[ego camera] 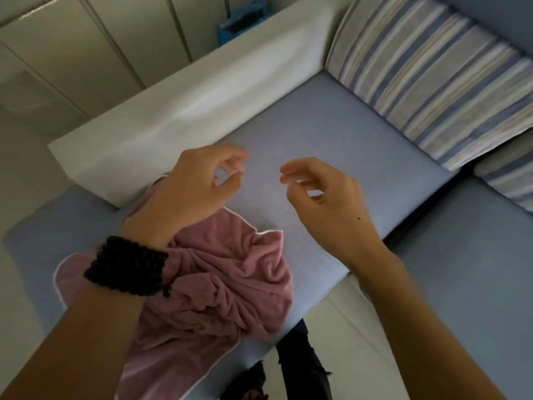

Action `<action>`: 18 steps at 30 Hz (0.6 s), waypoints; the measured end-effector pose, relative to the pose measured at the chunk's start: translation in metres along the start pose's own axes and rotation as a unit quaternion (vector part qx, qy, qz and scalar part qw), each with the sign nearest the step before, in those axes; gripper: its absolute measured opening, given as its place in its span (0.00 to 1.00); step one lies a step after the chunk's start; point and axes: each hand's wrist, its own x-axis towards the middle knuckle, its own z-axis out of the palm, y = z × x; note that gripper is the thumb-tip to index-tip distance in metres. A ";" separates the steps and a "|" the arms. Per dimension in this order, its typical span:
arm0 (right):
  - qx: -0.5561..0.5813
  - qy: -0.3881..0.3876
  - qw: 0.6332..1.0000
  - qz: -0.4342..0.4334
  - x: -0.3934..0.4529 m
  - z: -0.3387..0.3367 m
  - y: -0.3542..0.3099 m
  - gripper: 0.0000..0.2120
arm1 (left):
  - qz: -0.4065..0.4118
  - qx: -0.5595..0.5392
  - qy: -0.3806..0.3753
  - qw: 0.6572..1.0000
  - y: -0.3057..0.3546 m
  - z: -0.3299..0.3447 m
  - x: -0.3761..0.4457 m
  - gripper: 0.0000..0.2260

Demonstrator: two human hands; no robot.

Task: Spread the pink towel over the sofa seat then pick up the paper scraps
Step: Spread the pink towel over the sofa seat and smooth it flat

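A pink towel [219,284] with a white hem lies bunched and wrinkled on the near left part of the blue sofa seat [340,145]. My left hand [193,186] hovers just beyond the towel's far edge, fingers loosely curled and holding nothing; a dark beaded bracelet [127,265] circles its wrist. My right hand [323,197] floats above the bare seat to the right of the towel, fingers curled and apart, with nothing in it. No paper scraps show in this view.
A white armrest [178,111] borders the seat on the far left. Striped cushions [432,73] lean along the back at the right. A blue object [239,24] stands behind the armrest. Pale floor and dark-clothed legs [300,356] are below the seat's front edge.
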 end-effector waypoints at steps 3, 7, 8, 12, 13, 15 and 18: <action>-0.011 0.000 1.000 0.023 0.014 0.024 0.037 0.11 | 0.006 0.006 -0.031 0.999 -0.033 0.031 0.013 0.13; -0.025 0.012 0.998 0.057 0.022 0.071 0.103 0.11 | -0.010 0.005 -0.084 0.996 -0.094 0.090 0.016 0.13; -0.028 0.017 0.997 0.064 0.021 0.082 0.120 0.11 | -0.009 0.003 -0.099 0.995 -0.109 0.106 0.014 0.13; -0.049 0.018 0.992 0.114 0.015 0.129 0.195 0.12 | -0.003 -0.005 -0.143 0.990 -0.171 0.170 0.002 0.16; -0.063 0.010 0.989 0.131 0.013 0.140 0.214 0.12 | -0.004 0.001 -0.151 0.989 -0.186 0.183 0.001 0.17; -0.118 -0.018 0.981 0.155 0.013 0.163 0.255 0.15 | 0.000 0.029 -0.160 0.987 -0.220 0.212 0.000 0.17; -0.167 -0.093 0.967 0.170 0.018 0.191 0.301 0.27 | 0.015 0.113 -0.178 0.977 -0.261 0.246 0.006 0.19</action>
